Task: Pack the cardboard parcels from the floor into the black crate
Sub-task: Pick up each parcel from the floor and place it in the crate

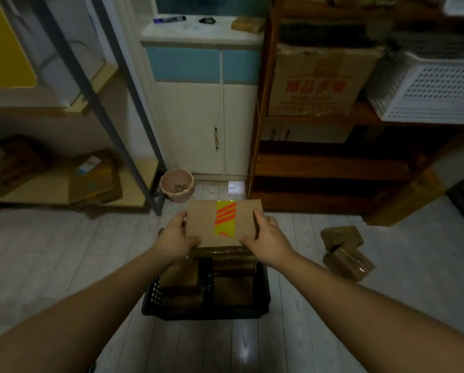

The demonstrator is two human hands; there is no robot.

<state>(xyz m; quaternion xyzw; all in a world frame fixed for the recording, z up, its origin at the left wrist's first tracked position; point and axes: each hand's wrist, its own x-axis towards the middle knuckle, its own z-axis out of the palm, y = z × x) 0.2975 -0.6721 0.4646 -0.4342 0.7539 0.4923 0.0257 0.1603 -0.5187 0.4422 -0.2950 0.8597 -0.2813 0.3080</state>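
I hold a flat cardboard parcel (204, 223) with a yellow and orange tape strip over the far end of the black crate (206, 312). My left hand (175, 238) grips its left edge and my right hand (265, 238) grips its right edge. The crate stands on the floor between my forearms and holds several brown parcels (182, 281). Two more cardboard parcels (342, 236) (349, 262) lie on the floor to the right of the crate.
A pink pot (176, 187) stands on the floor ahead, beside a grey metal shelf leg (155, 205). A white cabinet (198, 130) is straight ahead. A wooden shelf unit (333, 168) with a big carton and a white basket (427, 87) stands to the right. Boxes (93, 179) sit on the low left shelf.
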